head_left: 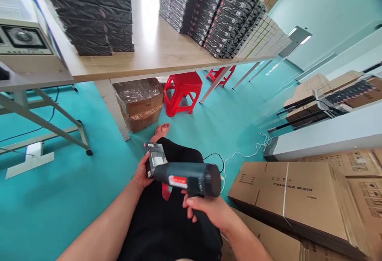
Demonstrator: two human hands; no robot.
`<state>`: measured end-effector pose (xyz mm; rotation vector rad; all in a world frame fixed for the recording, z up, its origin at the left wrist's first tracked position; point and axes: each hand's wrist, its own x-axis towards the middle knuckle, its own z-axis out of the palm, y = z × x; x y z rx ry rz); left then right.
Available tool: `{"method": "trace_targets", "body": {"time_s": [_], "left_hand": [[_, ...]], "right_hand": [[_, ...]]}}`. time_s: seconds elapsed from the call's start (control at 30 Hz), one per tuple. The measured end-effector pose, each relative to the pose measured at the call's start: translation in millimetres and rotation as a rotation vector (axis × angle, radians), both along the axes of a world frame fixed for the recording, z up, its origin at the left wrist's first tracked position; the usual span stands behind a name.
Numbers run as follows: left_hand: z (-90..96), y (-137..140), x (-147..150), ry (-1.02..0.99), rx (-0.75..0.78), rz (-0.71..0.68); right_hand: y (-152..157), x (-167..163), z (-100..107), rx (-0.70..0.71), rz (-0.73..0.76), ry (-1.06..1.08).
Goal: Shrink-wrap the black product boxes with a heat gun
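A dark heat gun [185, 176] with a red and white label is gripped by its handle in my right hand [205, 209]. Its nozzle points left, at a small black product box [155, 155] with a pale picture on its face. That box is held upright in my left hand [142, 173], with the fingers around its left and lower side. The nozzle covers the box's lower right part, and I cannot tell whether they touch. Both hands are above my lap, over black clothing.
Ahead stands a wooden table [149, 60] with stacks of film-wrapped black boxes [92, 10]. Beneath are an open carton [143, 111] and a red stool [184, 90]. Large cartons [277, 189] lie at right. A white cable [238, 154] runs over the floor. A machine [25, 34] is at left.
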<state>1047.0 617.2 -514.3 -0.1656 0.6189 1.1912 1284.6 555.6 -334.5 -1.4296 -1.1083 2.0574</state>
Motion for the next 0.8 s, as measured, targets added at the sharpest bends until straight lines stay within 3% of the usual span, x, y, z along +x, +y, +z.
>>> {"method": "trace_targets", "body": {"time_s": [0.1,0.23,0.33,0.43,0.6,0.7,0.8], "left_hand": [[-5.3,0,-3,0.017,-0.032,0.083],[-15.4,3,-4,-0.001,-0.059,0.081],[-18.3,5,-1,-0.006,-0.055,0.071],[-15.8,4,1,-0.008,-0.061,0.046],[-14.3,3,0,0.054,-0.044,0.068],[-15.5,4,1,0.052,-0.046,0.09],[-16.1,5,1,0.033,-0.059,0.096]], "right_hand": [[7,15,-2,-0.026,-0.177,-0.13],[5,22,-3,-0.075,-0.106,-0.056],[1,13,-8,-0.006,-0.158,0.029],[1,7,-12,0.024,-0.242,-0.023],[1,2,-13,0.015,-0.093,0.013],[2,-4,-12,0.099,-0.153,0.002],[4,-6,-12,0.085,-0.158,-0.06]]}}
